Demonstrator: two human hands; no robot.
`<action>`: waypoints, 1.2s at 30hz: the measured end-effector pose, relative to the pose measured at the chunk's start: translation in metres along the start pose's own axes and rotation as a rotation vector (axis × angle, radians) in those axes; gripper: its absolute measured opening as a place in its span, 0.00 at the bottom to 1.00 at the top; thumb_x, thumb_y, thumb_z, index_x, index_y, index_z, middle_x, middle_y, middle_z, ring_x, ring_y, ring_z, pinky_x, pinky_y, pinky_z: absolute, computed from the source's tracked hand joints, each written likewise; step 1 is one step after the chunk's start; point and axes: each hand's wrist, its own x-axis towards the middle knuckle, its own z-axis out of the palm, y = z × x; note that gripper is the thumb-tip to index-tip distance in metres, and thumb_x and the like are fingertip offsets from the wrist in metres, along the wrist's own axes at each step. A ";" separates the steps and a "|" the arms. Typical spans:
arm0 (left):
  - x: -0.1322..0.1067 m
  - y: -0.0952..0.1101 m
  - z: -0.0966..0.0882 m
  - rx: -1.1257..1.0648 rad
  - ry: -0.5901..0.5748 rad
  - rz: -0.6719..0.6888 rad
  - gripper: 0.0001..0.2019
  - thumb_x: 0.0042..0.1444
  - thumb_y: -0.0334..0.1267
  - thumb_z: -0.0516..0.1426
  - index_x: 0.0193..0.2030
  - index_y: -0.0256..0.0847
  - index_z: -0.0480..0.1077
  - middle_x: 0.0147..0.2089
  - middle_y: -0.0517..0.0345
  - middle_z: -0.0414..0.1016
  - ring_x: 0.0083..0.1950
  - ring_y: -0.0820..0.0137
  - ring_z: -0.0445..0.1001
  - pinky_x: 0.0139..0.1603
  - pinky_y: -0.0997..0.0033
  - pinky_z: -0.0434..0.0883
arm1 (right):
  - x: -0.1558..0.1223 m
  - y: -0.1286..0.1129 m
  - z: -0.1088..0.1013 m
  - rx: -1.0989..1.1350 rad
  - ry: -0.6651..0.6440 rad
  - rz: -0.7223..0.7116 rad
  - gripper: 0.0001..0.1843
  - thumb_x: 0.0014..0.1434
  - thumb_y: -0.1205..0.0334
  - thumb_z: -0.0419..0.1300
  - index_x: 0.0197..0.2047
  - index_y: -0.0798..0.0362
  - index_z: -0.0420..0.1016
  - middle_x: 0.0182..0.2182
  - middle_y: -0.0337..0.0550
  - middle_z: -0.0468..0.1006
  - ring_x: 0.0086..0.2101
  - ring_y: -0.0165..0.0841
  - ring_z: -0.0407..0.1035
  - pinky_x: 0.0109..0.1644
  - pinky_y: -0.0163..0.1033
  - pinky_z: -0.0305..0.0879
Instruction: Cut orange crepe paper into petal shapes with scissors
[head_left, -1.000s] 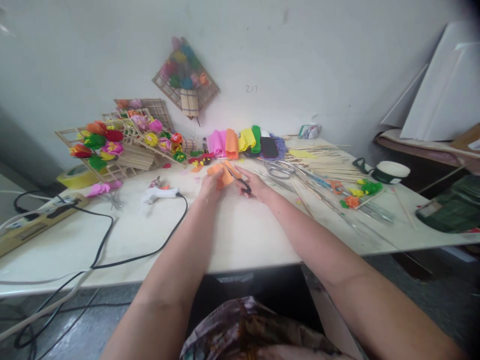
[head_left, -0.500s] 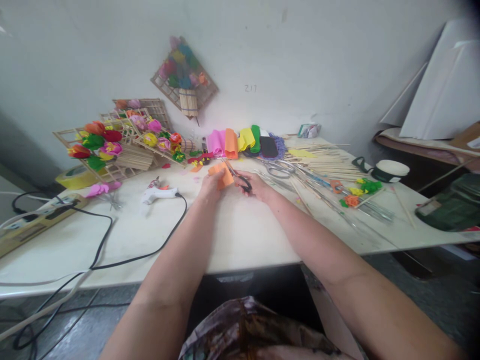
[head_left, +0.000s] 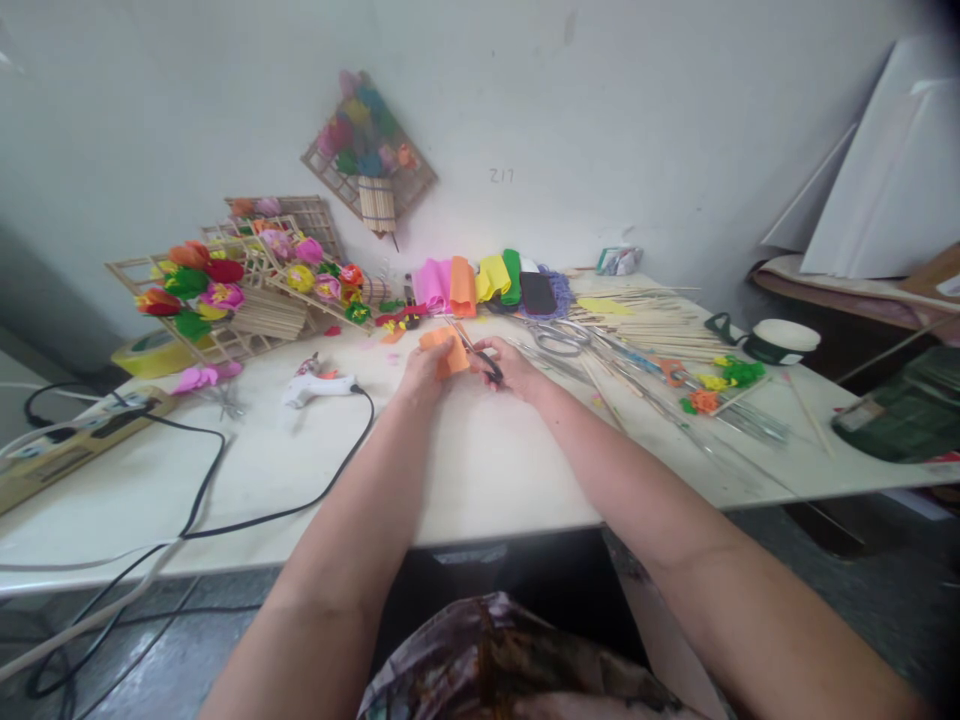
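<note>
Above the middle of the white table, my left hand (head_left: 424, 370) is closed on a small piece of orange crepe paper (head_left: 454, 359). My right hand (head_left: 510, 370) grips black-handled scissors (head_left: 491, 368), with the blades pointing up and left along the paper's right edge. Whether the blades are cutting into the paper is too small to tell. Behind my hands lie rolls of crepe paper: pink (head_left: 433, 285), orange (head_left: 463, 286), yellow (head_left: 493, 279) and green (head_left: 511, 277). Red and yellow paper scraps (head_left: 401, 321) lie just beyond my left hand.
A white glue gun (head_left: 319, 388) rests at left, its black cord running toward a power strip (head_left: 82, 440). Paper flowers on wooden lattices (head_left: 202, 290) stand back left. Thin sticks (head_left: 652, 325), larger scissors (head_left: 559, 338) and a phone (head_left: 537, 293) lie at right and back.
The orange paper has shifted very slightly to the right with my left hand. My right hand and the scissors stay almost in place.
</note>
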 end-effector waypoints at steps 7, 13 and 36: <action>-0.001 0.000 0.000 0.017 -0.031 0.006 0.14 0.36 0.34 0.67 0.31 0.36 0.72 0.30 0.53 0.77 0.31 0.65 0.76 0.40 0.64 0.74 | 0.003 0.004 -0.002 0.016 -0.009 0.000 0.15 0.51 0.55 0.63 0.38 0.53 0.65 0.16 0.30 0.69 0.13 0.22 0.58 0.14 0.26 0.54; -0.003 0.001 0.002 0.013 -0.013 -0.004 0.14 0.36 0.34 0.67 0.32 0.35 0.72 0.30 0.52 0.77 0.33 0.64 0.76 0.41 0.64 0.73 | -0.003 -0.003 0.000 0.038 0.018 0.006 0.14 0.51 0.57 0.63 0.37 0.53 0.65 0.17 0.31 0.69 0.13 0.21 0.57 0.15 0.26 0.51; -0.003 0.003 0.003 -0.043 0.091 0.009 0.11 0.40 0.31 0.65 0.32 0.36 0.71 0.29 0.57 0.75 0.30 0.72 0.75 0.35 0.73 0.72 | 0.011 0.008 -0.006 0.054 0.183 -0.076 0.16 0.45 0.57 0.67 0.34 0.56 0.71 0.16 0.32 0.68 0.14 0.21 0.57 0.16 0.27 0.53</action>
